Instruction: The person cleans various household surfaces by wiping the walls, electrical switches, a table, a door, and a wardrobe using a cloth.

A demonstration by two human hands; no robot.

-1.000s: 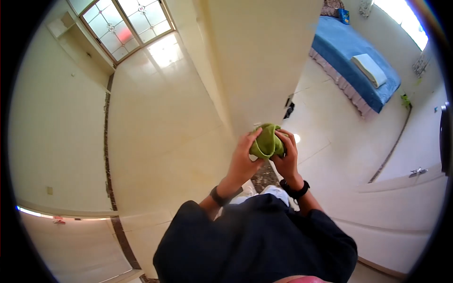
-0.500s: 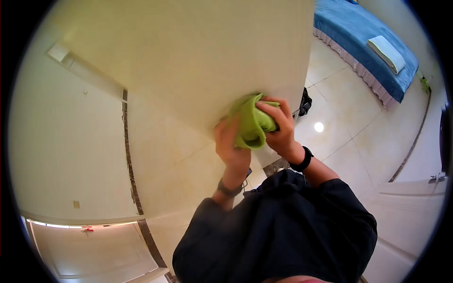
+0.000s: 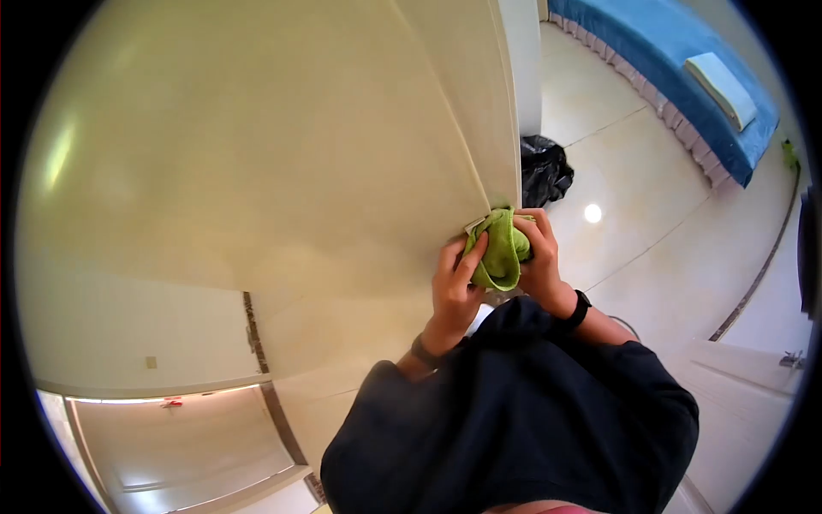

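A bunched green cloth [image 3: 498,261] is held between my two hands, close to the edge of a large cream door [image 3: 342,128]. My left hand [image 3: 456,283] grips the cloth's left side with bent fingers. On its other side, my right hand [image 3: 541,261] has its fingers wrapped over the cloth. Just above the cloth, a small pale metal piece [image 3: 473,225] shows at the door's surface; most of it is hidden, so I cannot tell what it is.
Beyond the door edge, a black plastic bag [image 3: 545,171] sits on the tiled floor [image 3: 634,184]. A bed with a blue cover [image 3: 651,51] and a folded white towel [image 3: 721,90] stands farther right. A white door [image 3: 745,377] is at lower right, another door [image 3: 188,445] at lower left.
Both hands and the cloth have moved right and slightly down in the view. The cream door's edge and more of the black bag now show.
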